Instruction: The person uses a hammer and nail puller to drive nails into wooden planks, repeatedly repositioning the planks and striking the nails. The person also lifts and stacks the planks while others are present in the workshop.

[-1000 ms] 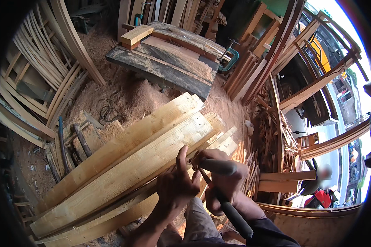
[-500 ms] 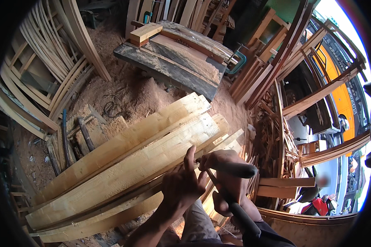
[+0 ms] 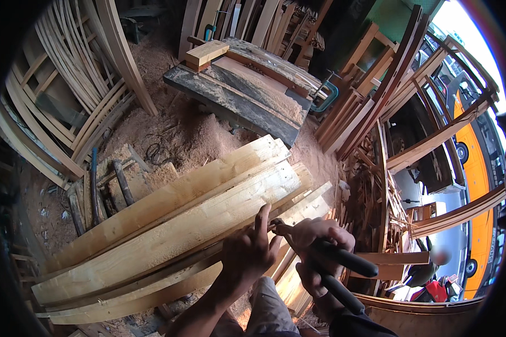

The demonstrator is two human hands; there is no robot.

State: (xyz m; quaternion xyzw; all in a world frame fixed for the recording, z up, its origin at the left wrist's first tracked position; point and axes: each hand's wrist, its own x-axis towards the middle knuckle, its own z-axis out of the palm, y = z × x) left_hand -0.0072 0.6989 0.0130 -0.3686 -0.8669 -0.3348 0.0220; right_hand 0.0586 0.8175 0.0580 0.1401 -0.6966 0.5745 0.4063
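My right hand (image 3: 320, 236) grips a pair of pliers (image 3: 346, 259) with dark handles, its fingers over the upper handle. The lower handle slants toward my right sleeve. The metal jaws sit between my hands, close to a plank's edge; what they bite on is too small to make out. My left hand (image 3: 244, 250) is closed over the edge of a plank (image 3: 208, 251), index finger stretched along it and thumb near the jaws. Some of its fingers are hidden. Beyond lie long pale planks (image 3: 174, 216), stacked and slanting up to the right.
A dark machine table (image 3: 230, 101) bearing sawdust and a wooden block (image 3: 207, 53) stands ahead. A blue clamp (image 3: 325, 96) grips its right end. Thin curved strips (image 3: 67, 67) lean at left; timber and scraps (image 3: 365, 208) crowd the right. A person (image 3: 424, 267) is outside near an orange vehicle (image 3: 473, 196).
The pliers' handles have come closer together, the upper one swinging down and to the right with my right hand. My left hand stays nearly in place. The view has shifted slightly.
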